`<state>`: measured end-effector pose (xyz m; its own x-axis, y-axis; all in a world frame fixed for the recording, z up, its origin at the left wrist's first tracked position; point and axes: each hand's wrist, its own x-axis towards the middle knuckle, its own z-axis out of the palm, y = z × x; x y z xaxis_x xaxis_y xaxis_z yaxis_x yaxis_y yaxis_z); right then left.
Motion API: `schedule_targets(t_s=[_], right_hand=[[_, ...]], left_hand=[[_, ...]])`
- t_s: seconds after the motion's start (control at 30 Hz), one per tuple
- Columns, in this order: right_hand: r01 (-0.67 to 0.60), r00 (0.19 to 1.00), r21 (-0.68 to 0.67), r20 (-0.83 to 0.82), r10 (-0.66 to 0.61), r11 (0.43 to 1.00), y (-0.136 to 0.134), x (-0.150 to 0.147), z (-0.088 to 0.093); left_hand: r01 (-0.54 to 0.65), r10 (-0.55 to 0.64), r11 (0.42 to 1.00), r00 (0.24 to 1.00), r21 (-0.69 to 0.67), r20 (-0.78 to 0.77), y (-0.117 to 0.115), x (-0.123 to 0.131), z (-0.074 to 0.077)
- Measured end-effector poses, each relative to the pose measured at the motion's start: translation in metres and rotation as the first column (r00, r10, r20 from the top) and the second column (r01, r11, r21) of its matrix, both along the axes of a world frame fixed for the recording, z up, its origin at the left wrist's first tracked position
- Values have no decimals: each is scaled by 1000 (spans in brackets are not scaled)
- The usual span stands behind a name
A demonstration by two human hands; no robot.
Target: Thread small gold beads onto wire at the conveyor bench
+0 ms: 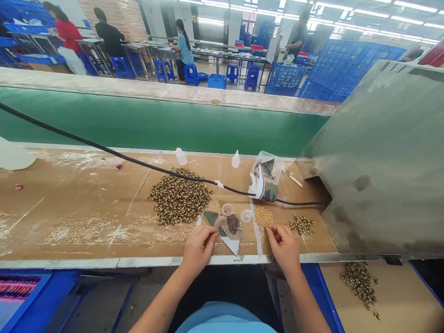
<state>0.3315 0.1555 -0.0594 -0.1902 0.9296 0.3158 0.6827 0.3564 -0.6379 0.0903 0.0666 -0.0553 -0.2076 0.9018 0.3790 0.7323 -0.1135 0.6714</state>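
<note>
My left hand (198, 249) rests at the near edge of the cardboard-covered bench (76, 208), fingers curled in a pinch on something too small to make out, beside a stained paper scrap (227, 227). My right hand (284, 245) is also pinched, just below a small patch of pale gold beads (263, 215). A big heap of dark gold beads (179, 196) lies ahead of my left hand. A smaller cluster of them (301, 225) sits to the right.
A black cable (104, 149) crosses the bench to a taped device (265, 182). Two small white bottles (181, 156) stand behind, two clear caps (246, 215) nearer. A green conveyor (156, 122) runs beyond; a grey metal housing (381, 162) fills the right. Other people work in the background.
</note>
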Motion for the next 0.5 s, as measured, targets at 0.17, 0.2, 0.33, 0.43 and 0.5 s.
schedule_targets(t_s=[0.17, 0.2, 0.33, 0.43, 0.5], right_hand=[[-36, 999, 30, 11, 36, 999, 4, -9, 5], [-44, 999, 36, 7, 44, 998, 3, -11, 6], [-83, 996, 68, -21, 85, 994, 0, -17, 2], [-64, 997, 79, -29, 66, 995, -2, -17, -6], [-46, 998, 79, -31, 49, 996, -1, -16, -10]], left_hand=[[2, -2, 1000, 1000, 11, 6, 0, 1, -1], [-3, 3, 1000, 1000, 14, 8, -1, 2, -1], [-28, 28, 1000, 999, 10, 26, -4, 1, -2], [-101, 102, 995, 993, -8, 62, -4, -10, 1], [-188, 190, 982, 979, -24, 70, -2, -21, 5]])
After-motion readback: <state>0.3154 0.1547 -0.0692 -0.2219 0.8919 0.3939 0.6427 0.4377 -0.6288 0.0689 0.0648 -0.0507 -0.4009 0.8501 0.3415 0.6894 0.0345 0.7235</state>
